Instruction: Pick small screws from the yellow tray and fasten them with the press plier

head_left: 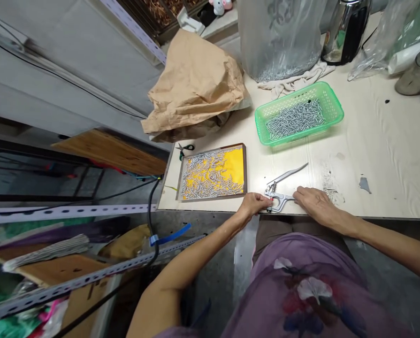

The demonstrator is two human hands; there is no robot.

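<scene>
Silver hand pliers with a spring lie at the table's front edge, their handles spread apart. My left hand is closed in a pinch at the jaw end, beside a small red part; what its fingertips hold is too small to make out. My right hand rests on the table, its fingertips touching the end of the lower handle. Left of the pliers is a shallow tray with a yellow bottom, strewn with small silver metal pieces. Behind them, a green plastic basket holds many similar pieces.
Green-handled scissors lie behind the tray. A brown paper bag stands at the back left, a large clear bag behind the basket. A cloth, a shiny flask and a metal container are farther right.
</scene>
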